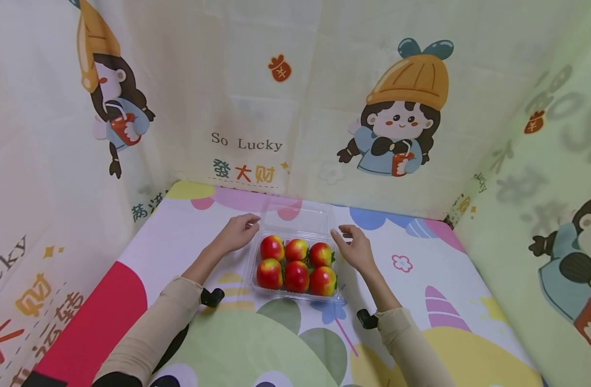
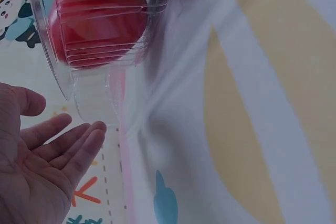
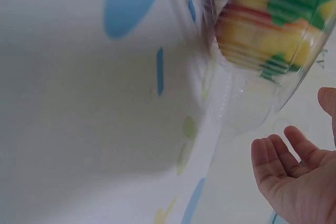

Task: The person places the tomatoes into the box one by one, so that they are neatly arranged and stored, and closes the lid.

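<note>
A clear plastic box point(image 1: 295, 295) sits in the middle of the table, holding two rows of red-and-yellow fruits point(image 1: 296, 277). Green leaves point(image 3: 299, 1) show on the fruits in the right wrist view. The box's transparent lid point(image 1: 314, 219) is folded back, away from the person. Beside the box's far left corner is my left hand point(image 1: 238, 233), fingers relaxed and holding nothing. My right hand point(image 1: 355, 248) hovers by the far right corner, its fingers loosely bent around nothing. In both wrist views the fingertips lie close to the lid and apart from the fruits.
A printed tablecloth point(image 1: 401, 236) with cartoon shapes covers the table. Behind it and along both sides hang cream curtains point(image 1: 314, 107) with printed figures and lettering. Dark wrist devices point(image 1: 212, 297) are strapped at the two sleeve cuffs.
</note>
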`<state>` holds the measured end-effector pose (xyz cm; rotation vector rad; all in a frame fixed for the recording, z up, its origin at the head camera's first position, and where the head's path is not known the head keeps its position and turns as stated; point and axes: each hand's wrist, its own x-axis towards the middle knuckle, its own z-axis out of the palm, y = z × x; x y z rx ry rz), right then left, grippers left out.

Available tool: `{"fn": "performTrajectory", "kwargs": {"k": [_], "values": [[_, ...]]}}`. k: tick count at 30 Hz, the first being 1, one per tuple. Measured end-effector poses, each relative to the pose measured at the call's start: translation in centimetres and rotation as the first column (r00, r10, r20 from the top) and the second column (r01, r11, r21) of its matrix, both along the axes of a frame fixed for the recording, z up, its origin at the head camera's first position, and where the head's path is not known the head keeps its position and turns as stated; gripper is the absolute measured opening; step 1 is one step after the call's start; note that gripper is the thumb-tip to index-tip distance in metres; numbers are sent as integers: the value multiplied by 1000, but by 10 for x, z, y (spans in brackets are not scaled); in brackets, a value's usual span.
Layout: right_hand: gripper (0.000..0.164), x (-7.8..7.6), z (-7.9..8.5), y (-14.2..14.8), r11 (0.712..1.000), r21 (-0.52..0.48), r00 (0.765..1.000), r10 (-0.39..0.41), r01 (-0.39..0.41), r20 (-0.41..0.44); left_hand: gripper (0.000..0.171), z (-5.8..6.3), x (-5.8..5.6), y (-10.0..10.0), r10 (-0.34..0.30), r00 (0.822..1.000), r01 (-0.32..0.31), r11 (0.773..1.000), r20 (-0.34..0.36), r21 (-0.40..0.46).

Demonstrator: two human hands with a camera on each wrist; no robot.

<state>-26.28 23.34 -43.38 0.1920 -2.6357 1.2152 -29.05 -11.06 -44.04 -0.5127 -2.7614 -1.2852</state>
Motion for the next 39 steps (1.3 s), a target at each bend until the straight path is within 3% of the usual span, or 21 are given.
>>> {"fn": "performTrajectory", "kwargs": {"k": [8,16,23,31,39], "values": [[53,-16,-4,1,999,-29,993,-20,23,113,45,1,-14,5,42,998,-42,999,56,-7],[58,-23,-5,-3,999,-39,982,-16,24,191,54,-1,-22,10,70,988,-84,991,135,101],[46,-28,-4,-3,988,-147,975,71,-40,211,59,-3,-24,13,79,980,-112,978,183,176],[43,-30,-2,0,923,-382,965,138,-43,224,60,1,-25,15,70,987,-104,965,147,241],[43,-31,3,6,863,-506,972,134,-18,194,58,7,-24,16,42,996,-62,963,80,264]]}}
